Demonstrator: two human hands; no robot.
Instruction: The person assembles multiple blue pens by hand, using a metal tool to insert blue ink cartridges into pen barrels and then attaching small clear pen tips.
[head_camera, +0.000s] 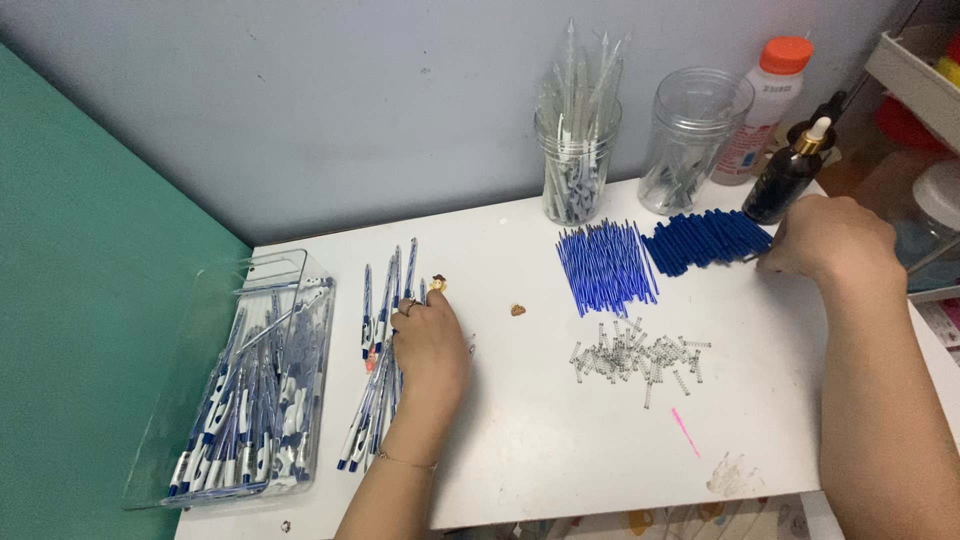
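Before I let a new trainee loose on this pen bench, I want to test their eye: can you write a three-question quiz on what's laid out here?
1. True or false: the left hand rests on the loose row of blue-and-white pens beside the clear tray.
2. What does the right hand touch? A) the pile of small springs B) the pile of dark blue pen parts C) the orange-capped bottle
3. How many clear jars stand by the wall, and which holds the clear pen barrels?

Key: 1 true. 2 B. 3 two; the left jar, not the right jar.
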